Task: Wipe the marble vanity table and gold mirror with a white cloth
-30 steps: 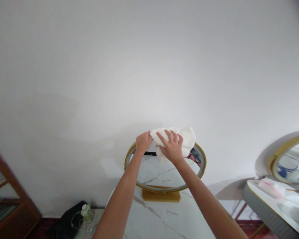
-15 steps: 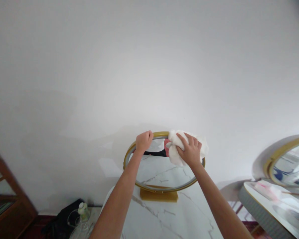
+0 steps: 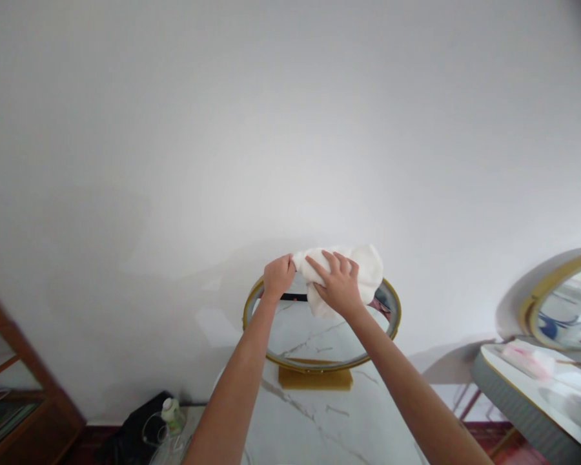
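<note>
A round mirror (image 3: 329, 339) with a gold frame stands on a gold base (image 3: 314, 379) in front of me. My left hand (image 3: 279, 276) is closed round the upper left of the frame. Under my right hand (image 3: 337, 284) is a bunched white cloth (image 3: 368, 266), pressed against the top of the mirror with the fingers spread over it. The cloth covers the frame's upper edge and reaches my left hand. Marble veining shows as a reflection in the lower glass.
The mirror's base rests on a white marble-patterned tabletop (image 3: 314, 426). At the right, a second gold-framed mirror (image 3: 569, 310) stands on another table (image 3: 527, 394) holding a pinkish packet (image 3: 527, 360). Lower left are a bottle (image 3: 173, 414), a black bag (image 3: 130, 429) and a wooden shelf (image 3: 24, 394).
My right hand has moved left along the top of the mirror with the cloth, uncovering the frame's right side. My left hand keeps its grip on the frame.
</note>
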Motion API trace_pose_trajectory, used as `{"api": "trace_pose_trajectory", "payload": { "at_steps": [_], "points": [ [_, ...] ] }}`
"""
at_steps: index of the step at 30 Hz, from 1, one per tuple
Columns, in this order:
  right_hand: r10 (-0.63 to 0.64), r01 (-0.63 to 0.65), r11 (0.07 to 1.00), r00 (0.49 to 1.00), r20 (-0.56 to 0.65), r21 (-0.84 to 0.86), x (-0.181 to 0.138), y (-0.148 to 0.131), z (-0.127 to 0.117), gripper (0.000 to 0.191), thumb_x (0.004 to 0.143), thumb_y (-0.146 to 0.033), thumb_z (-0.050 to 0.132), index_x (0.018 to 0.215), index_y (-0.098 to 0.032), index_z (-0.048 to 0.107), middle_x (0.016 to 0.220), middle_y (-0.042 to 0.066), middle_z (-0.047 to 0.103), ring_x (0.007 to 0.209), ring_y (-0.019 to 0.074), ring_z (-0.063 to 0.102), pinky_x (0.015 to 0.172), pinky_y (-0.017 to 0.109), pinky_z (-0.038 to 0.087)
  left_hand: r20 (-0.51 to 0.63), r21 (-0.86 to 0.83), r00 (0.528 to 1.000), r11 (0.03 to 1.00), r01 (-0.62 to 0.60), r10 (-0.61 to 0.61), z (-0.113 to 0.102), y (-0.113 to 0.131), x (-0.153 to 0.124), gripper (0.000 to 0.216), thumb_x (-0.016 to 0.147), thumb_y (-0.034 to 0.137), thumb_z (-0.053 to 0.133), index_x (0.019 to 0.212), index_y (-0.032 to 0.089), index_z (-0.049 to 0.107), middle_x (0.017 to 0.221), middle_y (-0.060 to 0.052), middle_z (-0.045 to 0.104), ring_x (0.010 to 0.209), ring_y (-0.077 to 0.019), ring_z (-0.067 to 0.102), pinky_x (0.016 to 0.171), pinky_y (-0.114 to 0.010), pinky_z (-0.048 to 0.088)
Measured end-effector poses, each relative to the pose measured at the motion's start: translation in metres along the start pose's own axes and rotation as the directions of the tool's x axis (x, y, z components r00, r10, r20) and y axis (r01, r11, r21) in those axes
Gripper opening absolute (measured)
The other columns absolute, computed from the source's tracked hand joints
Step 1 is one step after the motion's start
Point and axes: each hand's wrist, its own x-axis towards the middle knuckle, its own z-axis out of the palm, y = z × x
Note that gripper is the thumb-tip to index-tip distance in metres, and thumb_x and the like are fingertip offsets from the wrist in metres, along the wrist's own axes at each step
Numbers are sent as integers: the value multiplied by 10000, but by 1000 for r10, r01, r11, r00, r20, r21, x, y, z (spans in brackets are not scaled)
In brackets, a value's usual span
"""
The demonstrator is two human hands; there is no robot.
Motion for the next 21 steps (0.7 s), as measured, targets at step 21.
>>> {"api": "trace_pose_trajectory", "payload": {
  "at_steps": [21],
  "points": [
    [309, -308, 951, 950, -34, 34, -44, 68, 9, 457, 821, -381, 538, 1267, -324, 456, 1207, 57, 477, 1025, 271, 422, 804, 394, 319, -66, 14, 997, 1000, -28, 29, 6, -3, 1, 487, 950, 374, 200, 754, 214, 615, 676, -35, 637, 626, -161, 556, 574, -264, 278]
  ]
}}
